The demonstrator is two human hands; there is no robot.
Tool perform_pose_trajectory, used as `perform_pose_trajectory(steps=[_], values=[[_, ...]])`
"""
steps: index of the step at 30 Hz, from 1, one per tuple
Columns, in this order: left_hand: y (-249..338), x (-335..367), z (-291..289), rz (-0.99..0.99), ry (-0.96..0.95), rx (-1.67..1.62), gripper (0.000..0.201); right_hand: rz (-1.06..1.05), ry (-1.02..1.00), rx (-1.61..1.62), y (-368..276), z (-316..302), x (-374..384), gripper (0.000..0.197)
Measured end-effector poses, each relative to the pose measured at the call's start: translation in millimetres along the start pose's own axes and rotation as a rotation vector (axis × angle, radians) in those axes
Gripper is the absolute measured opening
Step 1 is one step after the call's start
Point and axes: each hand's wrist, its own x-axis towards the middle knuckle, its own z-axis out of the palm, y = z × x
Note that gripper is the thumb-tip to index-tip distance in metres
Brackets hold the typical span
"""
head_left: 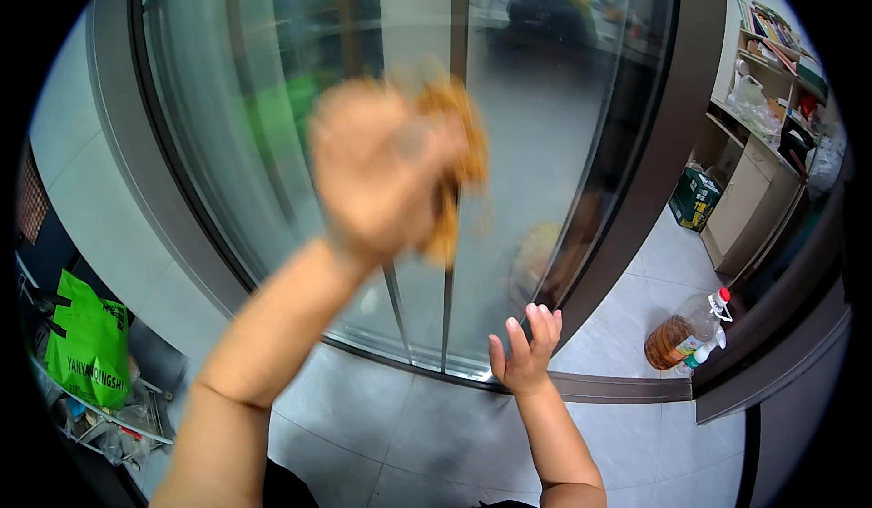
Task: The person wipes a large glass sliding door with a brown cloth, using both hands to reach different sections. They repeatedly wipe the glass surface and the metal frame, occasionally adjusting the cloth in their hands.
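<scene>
Mustard cloth: bunched, at glass panel, contact blurred | left hand: seemingly wrapped around cloth | right hand: fingers spread, nothing held, near door frame | handling: likely light, soft, limp; grip at gathered middle, loose edges tucked

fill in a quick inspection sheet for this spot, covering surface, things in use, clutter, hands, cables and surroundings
Surface: upright glass in a dark frame, with reflections; streaks or dirt cannot be judged.
Things in use: one yellow-brown cloth, blurred, at the glass.
Clutter: green bag at left; bottle of brown liquid with a red cap on the floor at right, a smaller bottle beside it.
Hands: left hand holds the cloth; right hand is open by the lower frame, contact unclear.
Cables: nothing seen.
Surroundings: grey floor tiles; loaded shelves, cabinet and green box at right.
</scene>
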Motion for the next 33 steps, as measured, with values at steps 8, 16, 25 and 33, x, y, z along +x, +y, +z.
perform_pose_trajectory(steps=[8, 16, 25, 33], values=[[-38.4, 157.0, 52.5, -0.006, 0.025, 0.066, 0.004, -0.045, 0.037, 0.064, -4.3, 8.2, 7.1, 0.038], [138.4, -59.2, 35.0, 0.075, -0.318, -0.135, 0.019, 0.056, 0.333, 0.209, 11.5, -0.4, -2.8, 0.020], [115.2, -68.7, 22.4, 0.010, -0.397, -0.148, 0.026, 0.143, 0.125, 0.054, 18.6, -12.5, -4.3, 0.030], [41.3, 71.7, 37.3, -0.034, -0.195, 0.213, 0.027, 0.148, 0.163, 0.061, 15.2, -10.2, 5.6, 0.037]])
